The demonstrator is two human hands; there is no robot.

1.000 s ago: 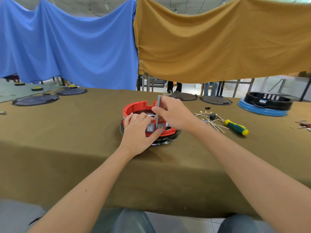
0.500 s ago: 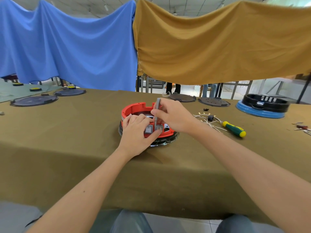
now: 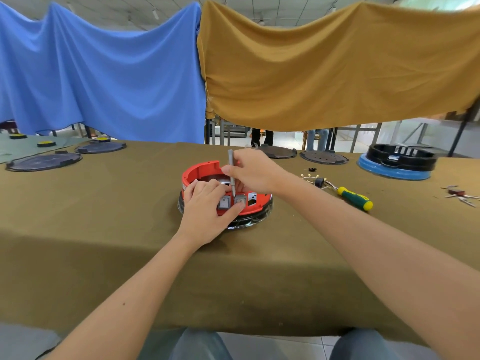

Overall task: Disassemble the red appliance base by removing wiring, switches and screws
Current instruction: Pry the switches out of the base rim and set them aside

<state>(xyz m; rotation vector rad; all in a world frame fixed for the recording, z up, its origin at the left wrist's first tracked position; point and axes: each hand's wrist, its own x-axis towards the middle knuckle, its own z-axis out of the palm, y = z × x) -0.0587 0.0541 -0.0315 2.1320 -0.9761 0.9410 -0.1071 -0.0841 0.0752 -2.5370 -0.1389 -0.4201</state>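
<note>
The red appliance base (image 3: 200,172) sits mid-table on the olive cloth (image 3: 104,229); the left hand (image 3: 207,203) clasps its near wall, thumb beside two grey switches (image 3: 240,200). The right hand (image 3: 253,171) pinches a thin grey tool (image 3: 231,172) upright, tip at the switches

I see matt olive-brown woven cloth covering the desk (image 3: 104,229), soft and slightly creased. The round red appliance base (image 3: 200,172) looks like smooth moulded plastic with a mild sheen, sitting on a glossy black ring (image 3: 249,222) that catches light. Its two grey rocker switches (image 3: 224,203) look like satin plastic. The thin grey tool (image 3: 230,162) seems dull metal. The green-and-yellow screwdriver handle (image 3: 355,198) looks rubbery and matt. The hanging blue drape (image 3: 104,79) and mustard drape (image 3: 324,68) are matt fabric.
</note>
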